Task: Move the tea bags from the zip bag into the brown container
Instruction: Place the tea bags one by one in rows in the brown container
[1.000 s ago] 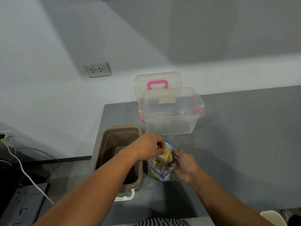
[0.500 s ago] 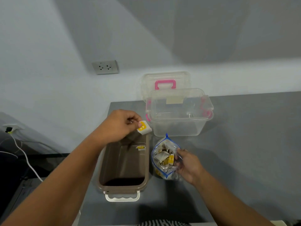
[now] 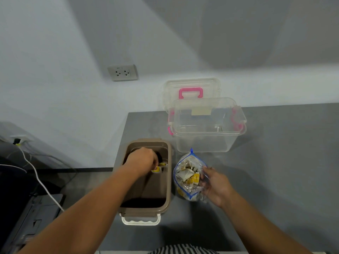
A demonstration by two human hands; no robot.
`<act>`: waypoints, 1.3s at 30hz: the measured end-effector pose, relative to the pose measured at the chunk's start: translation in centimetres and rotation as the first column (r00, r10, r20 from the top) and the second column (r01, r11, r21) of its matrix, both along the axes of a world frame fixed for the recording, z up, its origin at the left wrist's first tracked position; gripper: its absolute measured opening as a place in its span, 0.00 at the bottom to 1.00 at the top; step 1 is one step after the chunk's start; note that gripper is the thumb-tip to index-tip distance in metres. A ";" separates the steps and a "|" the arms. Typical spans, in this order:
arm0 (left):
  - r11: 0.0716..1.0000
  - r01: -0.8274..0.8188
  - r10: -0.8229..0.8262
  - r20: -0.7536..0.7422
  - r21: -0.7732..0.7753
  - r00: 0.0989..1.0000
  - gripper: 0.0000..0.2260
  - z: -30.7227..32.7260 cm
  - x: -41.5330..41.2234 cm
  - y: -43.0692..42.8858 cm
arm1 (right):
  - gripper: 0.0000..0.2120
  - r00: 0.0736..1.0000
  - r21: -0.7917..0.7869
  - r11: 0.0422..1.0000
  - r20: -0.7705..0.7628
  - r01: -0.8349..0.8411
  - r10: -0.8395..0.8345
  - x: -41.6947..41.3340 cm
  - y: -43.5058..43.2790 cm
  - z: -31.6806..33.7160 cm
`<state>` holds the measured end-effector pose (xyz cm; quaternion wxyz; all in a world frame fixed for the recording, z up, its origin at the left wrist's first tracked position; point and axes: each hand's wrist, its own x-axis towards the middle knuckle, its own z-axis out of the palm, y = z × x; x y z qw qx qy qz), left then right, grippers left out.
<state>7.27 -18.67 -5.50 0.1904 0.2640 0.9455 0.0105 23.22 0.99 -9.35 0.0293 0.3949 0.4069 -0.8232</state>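
The brown container stands open on the grey table, left of the clear zip bag with its blue edge. Several tea bags with yellow tags fill the zip bag. My left hand reaches down inside the container and pinches a yellow-tagged tea bag at its fingertips. A second yellow tag lies in the container beside it. My right hand grips the right side of the zip bag and holds its mouth open.
A clear plastic box with pink latches stands behind the zip bag, its lid with a pink handle leaning on the wall. The table's left edge runs just beside the container. A white cable trails on the floor at left.
My left hand pulled a tea bag from the zip bag, carried it left over the brown container and has lowered it inside. My right hand kept hold of the zip bag.
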 end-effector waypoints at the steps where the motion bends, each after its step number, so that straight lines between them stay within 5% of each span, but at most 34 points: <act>1: 1.000 0.000 0.000 -0.009 -0.018 1.000 0.08 -0.4 0.0 0.3 | 0.12 1.000 0.008 1.000 0.003 -0.006 0.006 0.0 0.0 0.0; 25: 0.999 -0.031 0.026 -0.209 -0.017 0.978 0.09 -3.7 -0.1 1.1 | 0.12 0.999 0.023 0.999 -0.002 -0.037 0.037 0.7 -0.1 0.0; 39: 0.977 -0.201 0.205 0.046 -0.073 0.978 0.17 -5.4 -0.4 1.5 | 0.11 1.000 -0.004 1.000 -0.010 0.000 0.000 1.0 -0.2 -0.4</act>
